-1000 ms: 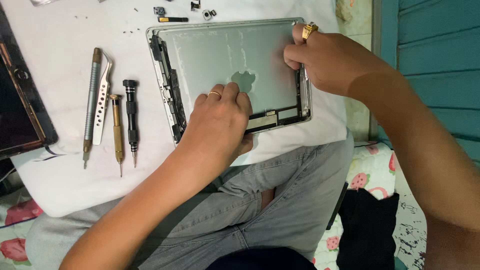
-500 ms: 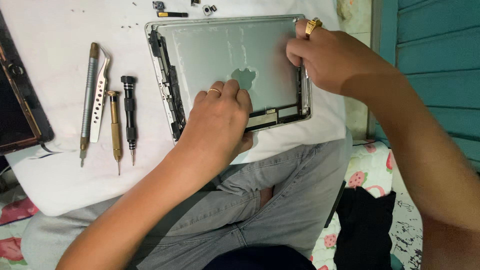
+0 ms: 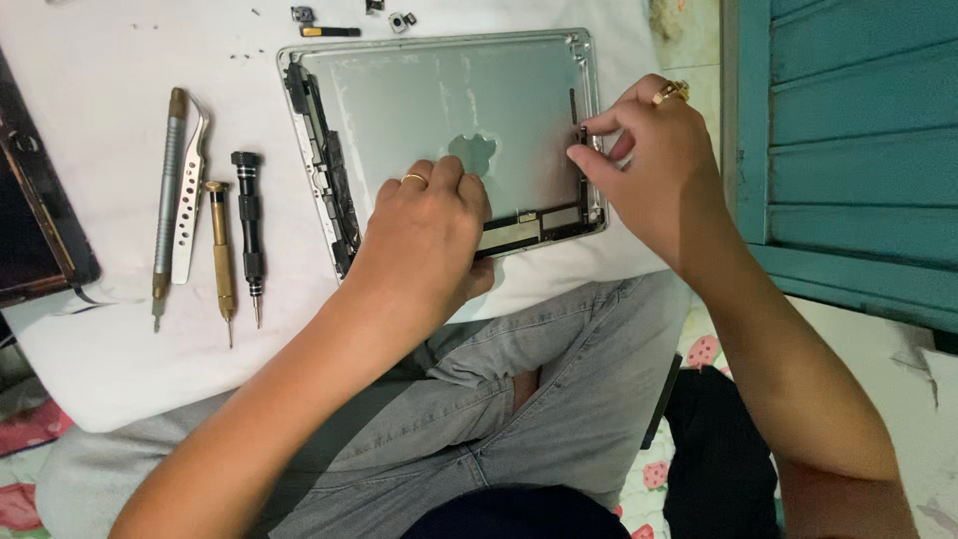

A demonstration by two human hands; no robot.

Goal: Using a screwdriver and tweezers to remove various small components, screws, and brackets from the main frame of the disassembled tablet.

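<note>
Right hand (image 3: 659, 160) is pinching a small part at the stripped tablet shell's (image 3: 449, 110) right edge; our left hand (image 3: 424, 235) is pressing flat, steadying it. Loose bits (image 3: 349, 18) lying far; screwdrivers (image 3: 235, 250) left, idle.

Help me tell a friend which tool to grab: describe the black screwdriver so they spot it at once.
Left of the open silver tablet shell, four slim tools lie side by side on the white cloth. The black screwdriver is the rightmost, nearest the shell. It alone is black; its neighbours are a brass driver, steel tweezers and a grey rod.
</note>
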